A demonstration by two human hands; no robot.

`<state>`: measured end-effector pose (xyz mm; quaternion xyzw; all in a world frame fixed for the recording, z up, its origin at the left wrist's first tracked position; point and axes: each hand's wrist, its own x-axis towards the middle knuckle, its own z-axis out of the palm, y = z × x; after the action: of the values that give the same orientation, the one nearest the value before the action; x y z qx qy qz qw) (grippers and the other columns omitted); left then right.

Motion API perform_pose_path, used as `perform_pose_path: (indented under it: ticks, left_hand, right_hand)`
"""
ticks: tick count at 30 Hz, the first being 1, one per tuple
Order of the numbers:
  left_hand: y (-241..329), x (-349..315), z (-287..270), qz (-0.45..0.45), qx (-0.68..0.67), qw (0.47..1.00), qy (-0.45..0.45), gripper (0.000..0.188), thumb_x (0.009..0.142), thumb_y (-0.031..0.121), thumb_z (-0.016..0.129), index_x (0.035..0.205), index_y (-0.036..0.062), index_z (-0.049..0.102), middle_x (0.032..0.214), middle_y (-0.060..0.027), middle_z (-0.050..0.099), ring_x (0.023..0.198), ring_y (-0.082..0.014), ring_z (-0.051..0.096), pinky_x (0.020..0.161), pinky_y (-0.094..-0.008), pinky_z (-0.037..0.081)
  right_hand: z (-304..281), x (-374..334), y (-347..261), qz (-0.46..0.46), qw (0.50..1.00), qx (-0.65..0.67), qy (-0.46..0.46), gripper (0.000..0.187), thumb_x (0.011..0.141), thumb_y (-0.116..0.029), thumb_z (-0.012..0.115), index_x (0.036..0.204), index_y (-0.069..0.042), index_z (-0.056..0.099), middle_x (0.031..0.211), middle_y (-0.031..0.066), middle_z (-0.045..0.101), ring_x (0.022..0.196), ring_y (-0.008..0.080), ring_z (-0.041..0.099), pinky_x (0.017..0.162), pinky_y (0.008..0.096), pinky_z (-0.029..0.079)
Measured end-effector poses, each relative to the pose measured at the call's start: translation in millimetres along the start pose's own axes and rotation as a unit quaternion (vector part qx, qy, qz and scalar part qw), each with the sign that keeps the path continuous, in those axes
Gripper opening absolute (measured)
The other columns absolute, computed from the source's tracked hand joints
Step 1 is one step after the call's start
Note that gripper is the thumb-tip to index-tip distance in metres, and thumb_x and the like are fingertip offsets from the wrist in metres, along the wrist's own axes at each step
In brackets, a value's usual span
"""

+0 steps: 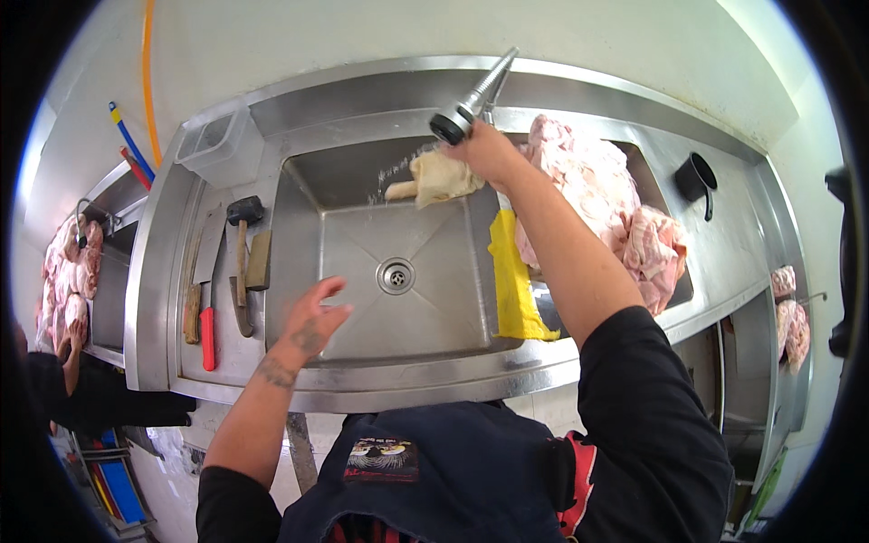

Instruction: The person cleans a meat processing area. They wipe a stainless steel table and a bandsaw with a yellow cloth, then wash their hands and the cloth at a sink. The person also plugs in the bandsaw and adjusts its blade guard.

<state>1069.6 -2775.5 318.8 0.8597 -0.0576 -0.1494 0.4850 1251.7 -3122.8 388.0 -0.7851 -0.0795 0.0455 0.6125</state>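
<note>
Closest to me: a dark cloth top (489,471) with a printed patch (381,460), too small to read. Left hand (317,321)'s empty, fingers loosely spread. Right hand (489,154)'s at the pale, crinkly meat (446,178) in the steel sink (358,312); can't tell if it's gripping.

Two bare hands — one left hand (313,319), one right hand (493,156). One spray nozzle (454,120), one pale piece (444,177), one drain (396,275). Two large basins (434,258) in the near unit, one yellow cloth (512,285), one black jug (695,177), one clear tub (222,149). One black-headed mallet (244,212), one red-handled knife (208,337), one brownish block (259,261). One meat heap (579,176) fills the right basin — its overlapping pieces cannot be counted.
</note>
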Motion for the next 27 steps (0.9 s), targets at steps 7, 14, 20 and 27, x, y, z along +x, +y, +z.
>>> perform_pose_path:
  ticks: [7, 14, 20, 27]
  left_hand:
    - [43.8, 100.3, 53.7, -0.096, -0.254, 0.957, -0.107, 0.067, 0.097, 0.043, 0.06, 0.149, 0.0055, 0.038, 0.144, -0.0161, 0.049, 0.136, -0.027, 0.044, 0.109, -0.0438, 0.04]
    - [96.8, 176.9, 120.0, -0.086, -0.605, 0.765, -0.202, 0.055, 0.101, 0.05, 0.054, 0.141, 0.0131, 0.047, 0.135, -0.0118, 0.055, 0.129, -0.0264, 0.05, 0.104, -0.0426, 0.044]
    - [104.0, 226.7, 180.4, -0.04, -0.378, 0.925, -0.025, 0.036, 0.104, 0.038, 0.052, 0.123, 0.008, 0.058, 0.105, -0.0044, 0.065, 0.095, -0.0155, 0.064, 0.085, -0.0332, 0.052]
    - [113.7, 244.4, 176.5, -0.115, -0.384, 0.916, 0.027, 0.058, 0.101, 0.055, 0.047, 0.116, 0.001, 0.061, 0.108, -0.0111, 0.067, 0.095, -0.0216, 0.065, 0.087, -0.0372, 0.051]
  right_hand:
    - [-15.7, -16.2, 40.4, 0.039, 0.987, 0.156, 0.007, 0.021, 0.094, 0.0, 0.061, 0.115, -0.002, 0.065, 0.107, 0.0079, 0.066, 0.098, 0.0182, 0.064, 0.087, 0.034, 0.054]
    - [3.1, -37.2, 57.7, 0.064, 0.947, 0.266, 0.169, 0.013, 0.1, -0.004, 0.051, 0.107, -0.003, 0.063, 0.094, 0.005, 0.068, 0.091, 0.0187, 0.066, 0.078, 0.0346, 0.055]
    - [14.7, -47.8, 79.4, 0.02, 0.949, -0.116, 0.293, 0.016, 0.099, -0.015, 0.056, 0.104, 0.0, 0.062, 0.092, 0.0162, 0.067, 0.083, 0.0317, 0.066, 0.078, 0.0417, 0.05]
    - [31.9, -47.4, 71.0, -0.075, 0.914, -0.204, 0.341, 0.024, 0.099, -0.022, 0.052, 0.099, 0.0, 0.061, 0.093, 0.0242, 0.066, 0.091, 0.0458, 0.063, 0.082, 0.0507, 0.049]
